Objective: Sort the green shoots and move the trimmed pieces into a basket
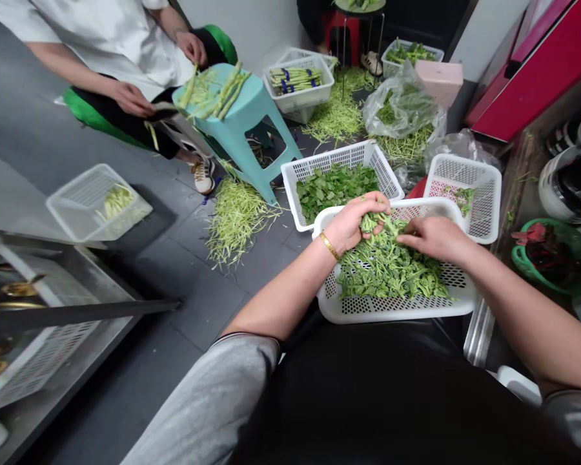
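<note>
In front of me is a white perforated basket (pixel 392 313) with a heap of small green florets (pixel 392 274) that look like broccolini. My left hand (pixel 353 226), with a gold bracelet at the wrist, is closed around a floret sprig (pixel 369 223) above the left part of the heap. Opposite it, my right hand (pixel 433 239) has thumb and fingers pressed together just above the florets; what is between its fingertips is too small to make out. Just beyond stands a second white basket (pixel 385 169) with loose green leaves (pixel 336 187).
A small white basket (pixel 489 187) stands right, near a green colander (pixel 527 258). A co-worker (pixel 126 51) sits left by a turquoise stool (pixel 256 97) topped with stalks. Peelings (pixel 235 219), a plastic bag (pixel 401 106) and a bin (pixel 77 206) lie on the floor.
</note>
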Demonstrator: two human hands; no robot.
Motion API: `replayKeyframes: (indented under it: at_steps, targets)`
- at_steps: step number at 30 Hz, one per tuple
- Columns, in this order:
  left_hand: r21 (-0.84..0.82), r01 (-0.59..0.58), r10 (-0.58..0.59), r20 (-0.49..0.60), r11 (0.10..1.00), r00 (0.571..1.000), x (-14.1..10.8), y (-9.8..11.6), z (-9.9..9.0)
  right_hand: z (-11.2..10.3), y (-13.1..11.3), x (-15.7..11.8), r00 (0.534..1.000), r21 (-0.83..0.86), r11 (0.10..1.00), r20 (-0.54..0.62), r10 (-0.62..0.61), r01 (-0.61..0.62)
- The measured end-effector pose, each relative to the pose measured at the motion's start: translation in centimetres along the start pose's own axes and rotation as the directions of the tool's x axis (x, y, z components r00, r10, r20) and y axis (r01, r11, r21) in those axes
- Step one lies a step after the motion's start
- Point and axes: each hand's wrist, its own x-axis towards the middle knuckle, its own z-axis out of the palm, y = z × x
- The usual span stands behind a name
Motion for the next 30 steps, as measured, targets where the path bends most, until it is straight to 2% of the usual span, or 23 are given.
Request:
replayKeyframes:
  at_steps: [2,5,9,12,15,18,21,24,26,28,30]
  targets:
    - [-0.052,0.006,-0.004,0.040,0.999,0.999,0.1,-0.1,-0.4,0.4,-0.2,0.1,0.993,-0.179,0.984,0.117,-0.001,0.022]
    - [-0.058,0.076,-0.072,0.063,0.995,0.995,0.0,-0.1,-0.4,-0.3,0.4,-0.5,0.980,-0.118,0.981,0.141,-0.137,0.154]
    - [-0.069,0.078,-0.077,0.020,0.995,0.997,-0.2,0.3,0.1,-1.3,1.1,-1.2,0.988,-0.143,0.978,0.018,-0.151,0.152]
    - [-0.056,0.104,-0.105,-0.025,0.993,0.994,-0.3,0.6,0.5,-0.4,-0.1,-1.5,0.973,-0.130,0.966,-0.023,-0.228,0.223]
    - [-0.013,0.092,-0.093,-0.099,0.996,0.991,-0.4,0.6,0.9,0.6,-1.4,-2.2,0.948,-0.021,0.951,-0.081,-0.308,0.307]
    - [0.051,0.064,-0.056,-0.153,0.997,0.987,-0.5,0.4,1.1,0.4,-1.4,-3.0,0.926,0.153,0.937,-0.269,-0.266,0.314]
    - [0.103,0.060,-0.046,-0.135,0.993,0.990,-0.5,0.3,1.1,-0.3,-1.0,-3.5,0.880,0.152,0.927,-0.398,-0.259,0.342]
    - [0.172,0.078,-0.071,-0.043,0.982,0.997,-0.6,0.3,1.1,-0.7,-1.3,-3.4,0.859,-0.007,0.945,-0.415,-0.300,0.326]
    - [0.244,0.090,-0.101,0.031,0.966,0.994,-0.8,0.1,1.4,-0.8,-2.0,-3.1,0.859,-0.059,0.965,-0.443,-0.256,0.257]
    - [0.320,0.013,-0.023,0.028,0.947,0.999,-1.2,0.0,1.8,-0.9,-2.8,-2.7,0.846,-0.034,0.983,-0.504,-0.171,0.179]
    - [0.416,-0.166,0.203,-0.045,0.894,0.978,-1.5,-0.1,2.2,-0.8,-3.2,-2.4,0.839,0.097,0.982,-0.537,-0.086,0.162]
